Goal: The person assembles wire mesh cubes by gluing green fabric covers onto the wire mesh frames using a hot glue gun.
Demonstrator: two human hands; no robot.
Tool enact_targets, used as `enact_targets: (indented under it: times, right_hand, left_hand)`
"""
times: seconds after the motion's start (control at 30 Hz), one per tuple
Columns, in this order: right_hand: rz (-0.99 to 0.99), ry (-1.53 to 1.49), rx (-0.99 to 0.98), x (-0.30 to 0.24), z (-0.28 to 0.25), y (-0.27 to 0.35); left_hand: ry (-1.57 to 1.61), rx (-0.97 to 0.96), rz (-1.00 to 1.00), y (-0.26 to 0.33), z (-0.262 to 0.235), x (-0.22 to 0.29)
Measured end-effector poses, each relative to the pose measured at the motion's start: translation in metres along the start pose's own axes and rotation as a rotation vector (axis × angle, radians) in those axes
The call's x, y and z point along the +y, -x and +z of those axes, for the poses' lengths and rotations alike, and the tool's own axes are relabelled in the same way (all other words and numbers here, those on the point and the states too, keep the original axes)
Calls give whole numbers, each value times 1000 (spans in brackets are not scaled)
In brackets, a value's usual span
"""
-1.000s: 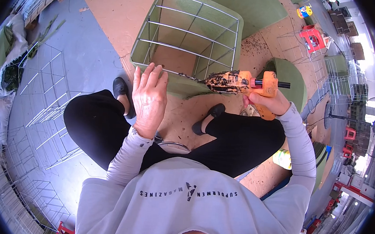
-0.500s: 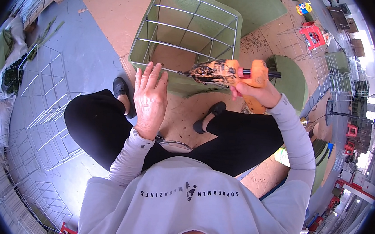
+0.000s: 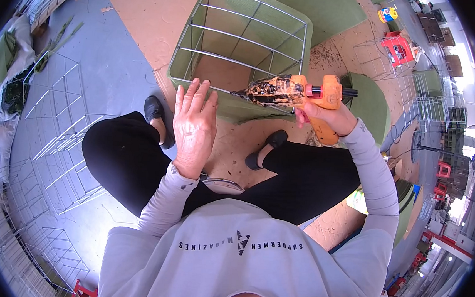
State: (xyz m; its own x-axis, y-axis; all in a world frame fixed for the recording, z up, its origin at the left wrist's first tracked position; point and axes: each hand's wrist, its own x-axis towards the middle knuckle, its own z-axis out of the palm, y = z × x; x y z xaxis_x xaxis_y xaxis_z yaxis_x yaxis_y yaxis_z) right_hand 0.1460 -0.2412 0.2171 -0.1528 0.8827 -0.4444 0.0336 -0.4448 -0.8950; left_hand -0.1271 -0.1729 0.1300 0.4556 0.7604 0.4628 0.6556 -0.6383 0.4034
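In front of me, a box-shaped wire frame (image 3: 228,61) stands within a wrap of green matting (image 3: 236,110). My left hand (image 3: 194,127) lies with its fingers stretched out along the near rim, fingertips at the bottom wire, gripping nothing. An orange glue gun (image 3: 280,90), its front smeared with black, is in my right hand (image 3: 329,115), fingers wrapped around the handle. The dark nozzle points left and meets the near rim just right of my left fingertips. Whether glue is coming out is too small to tell.
Brown board (image 3: 141,23) covers the floor under the frame. More wire frames (image 3: 56,109) stand at the left. Further green sheets (image 3: 332,13) lie behind and to the right. A red stool (image 3: 397,48) and a yellow-and-blue container (image 3: 387,14) are at the far right.
The frame, both hands and the glue gun appear slightly further right in the picture. The nozzle remains at the near rim beside my left fingertips.
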Motion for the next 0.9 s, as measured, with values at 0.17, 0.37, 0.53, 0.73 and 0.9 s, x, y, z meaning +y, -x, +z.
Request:
enact_targets:
  times: [0.17, 0.37, 0.53, 0.73, 0.9]
  right_hand:
    - [16, -30, 19, -1, 0, 7]
    - [11, 45, 28, 0, 1, 8]
    - [-17, 47, -16, -8, 16, -10]
    - [-12, 55, -12, -11, 19, -17]
    - [7, 55, -37, -16, 23, -24]
  left_hand:
    - [-5, -4, 1, 0, 0, 0]
    - [1, 17, 9, -1, 0, 1]
    - [6, 19, 11, -1, 3, -4]
    - [32, 47, -56, -4, -7, 1]
    - [6, 55, -44, -3, -6, -4]
